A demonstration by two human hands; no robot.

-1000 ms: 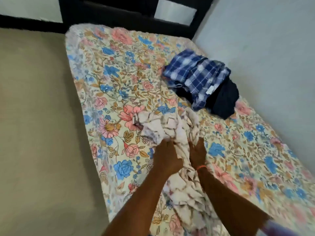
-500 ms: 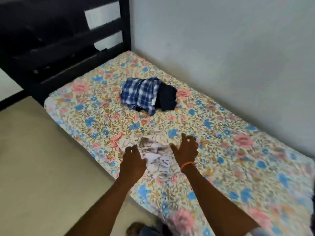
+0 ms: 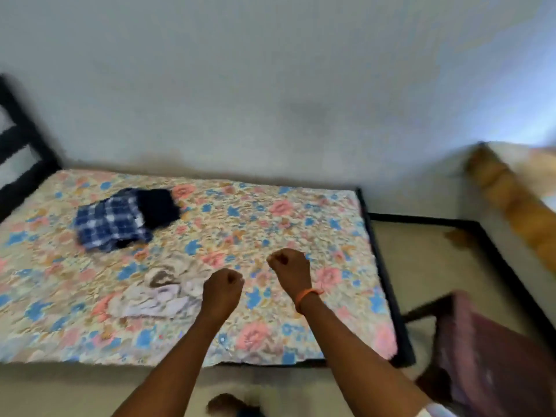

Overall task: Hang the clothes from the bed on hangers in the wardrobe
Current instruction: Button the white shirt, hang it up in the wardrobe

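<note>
I see my left hand (image 3: 223, 291) above the bed (image 3: 270, 230), fingers curled into a loose fist. It holds nothing. My right hand (image 3: 289, 270) is also curled into a fist and holds nothing; an orange band (image 3: 307, 296) sits on its wrist. Both hands hang over the floral sheet, apart from each other and clear of every garment.

Positions, all given relative to the bed:

1. The crumpled pale garment (image 3: 159, 293) lies on the near half of the bed, just beside my left hand on its left side. I cannot tell whether the hand touches the cloth; the frame is blurred there.
2. The blue checked garment (image 3: 111, 224) lies toward the far left part of the bed, near the wall side, well apart from both hands.
3. The dark garment (image 3: 161, 210) lies against the checked one, partly under it, on its right.
4. The black headboard (image 3: 18, 164) stands at the left end of the bed.
5. A reddish-brown chair (image 3: 493, 350) stands on the floor off the right end of the bed.

No label, brand or writing is legible; motion blur covers most surfaces.
</note>
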